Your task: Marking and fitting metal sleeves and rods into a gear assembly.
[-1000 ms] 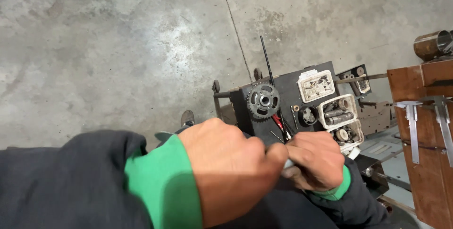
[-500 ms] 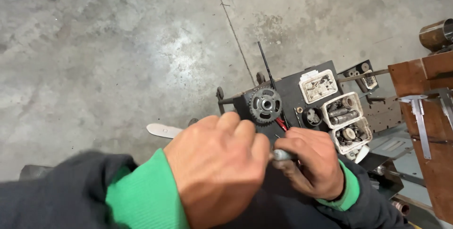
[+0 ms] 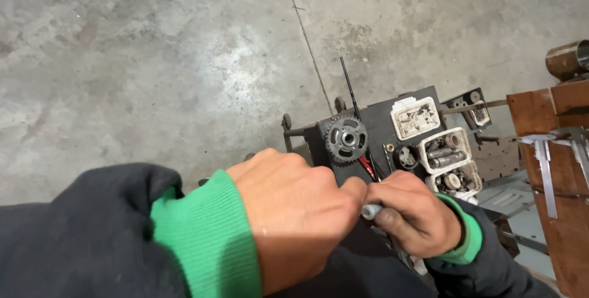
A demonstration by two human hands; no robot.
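Both hands, left [image 3: 294,215] and right [image 3: 414,215], pinch a small grey rod [image 3: 370,211] below three white trays [image 3: 446,150].

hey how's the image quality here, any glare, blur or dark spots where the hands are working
Head view: soft, even light with no hard shadows; a pale bright patch on the concrete floor, mild glare only. The gear and small white trays look sharp. The left hand sits close to the lens, slightly soft, hiding most of the small grey piece it shares with the right hand. The area beneath the hands is dark.
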